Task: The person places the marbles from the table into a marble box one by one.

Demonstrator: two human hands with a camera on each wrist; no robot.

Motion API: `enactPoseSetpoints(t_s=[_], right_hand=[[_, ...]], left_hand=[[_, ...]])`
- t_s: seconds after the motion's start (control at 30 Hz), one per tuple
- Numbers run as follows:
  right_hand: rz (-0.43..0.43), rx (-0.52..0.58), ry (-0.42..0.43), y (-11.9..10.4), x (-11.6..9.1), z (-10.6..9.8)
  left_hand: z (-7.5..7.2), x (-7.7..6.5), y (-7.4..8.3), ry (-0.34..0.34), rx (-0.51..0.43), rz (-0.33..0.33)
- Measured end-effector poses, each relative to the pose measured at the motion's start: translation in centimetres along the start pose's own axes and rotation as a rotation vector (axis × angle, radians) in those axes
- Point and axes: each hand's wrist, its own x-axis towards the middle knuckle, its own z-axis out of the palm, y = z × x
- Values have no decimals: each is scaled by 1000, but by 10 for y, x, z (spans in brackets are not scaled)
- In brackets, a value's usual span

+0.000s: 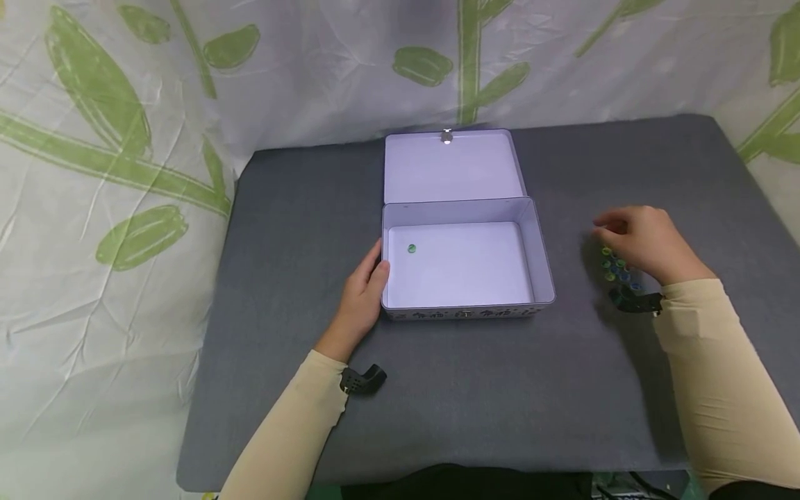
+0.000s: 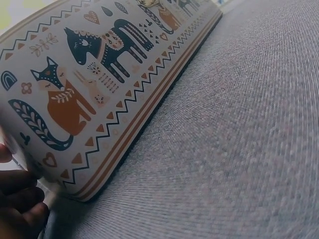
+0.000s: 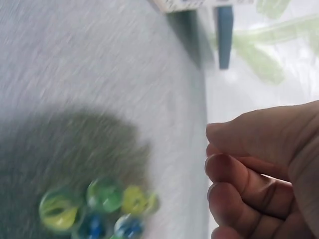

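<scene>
A lidded tin box (image 1: 469,312) stands with its lid (image 1: 453,170) folded back, its pale inside showing. One green glass marble (image 1: 412,248) lies on the box floor, toward the left. My left hand (image 1: 364,288) grips the box's left wall, thumb at the rim and fingers along the outside. On the right, my right hand (image 1: 650,239) hovers over a small group of glass marbles (image 1: 615,267), green, yellow and blue. In the right wrist view its thumb and fingertips (image 3: 222,167) come together; I cannot tell whether a marble is between them.
The box sits on a grey cloth-covered table (image 1: 300,243). Its outer wall (image 2: 94,64) carries printed animals and zigzag bands. Behind and to the left hangs a white curtain (image 1: 312,76) with green leaves. Each wrist wears a black camera mount (image 1: 364,380).
</scene>
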Motion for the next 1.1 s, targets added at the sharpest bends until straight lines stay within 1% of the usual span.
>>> enactPoseSetpoints(t_s=[0.23,0.47,0.6,0.83,1.1], right_hand=[[3,-47,-18,16,3,0],[71,-137,-14,22,0,-1],[96,-138,-26,23,-3,-2],[98,-128,-21,26,-3,1],[127,-119,24,27,-4,6]], left_hand=[[-2,-1,0,4,-17,6],[-3,-1,-1,10,-14,6],[-3,-1,1,12,-11,2],[-2,-1,0,11,-14,-7],[-3,0,1,14,-25,-9]])
